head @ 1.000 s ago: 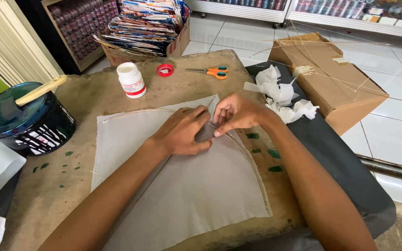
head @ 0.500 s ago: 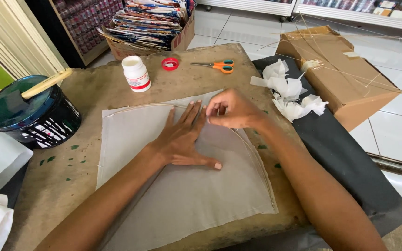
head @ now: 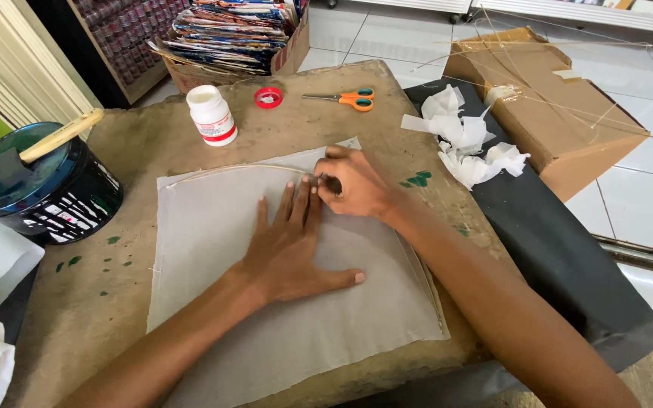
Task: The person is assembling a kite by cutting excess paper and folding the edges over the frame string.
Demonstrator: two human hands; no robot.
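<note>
Left hand (head: 292, 245) flat, fingers spread on grey sheet (head: 213, 242) on worktop (head: 387, 121); right hand (head: 357, 183) pinched shut on sheet's upper edge.

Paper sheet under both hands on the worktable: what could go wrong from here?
1. The left hand pins the grey paper sheet flat while the right hand pinches its top edge along the thin stick; too hard a pull might tear or crease it.
2. Green paint spots lie beside the right wrist and could smear onto the sheet.
3. The open white bottle stands close by; a sweeping arm might tip it.
</note>
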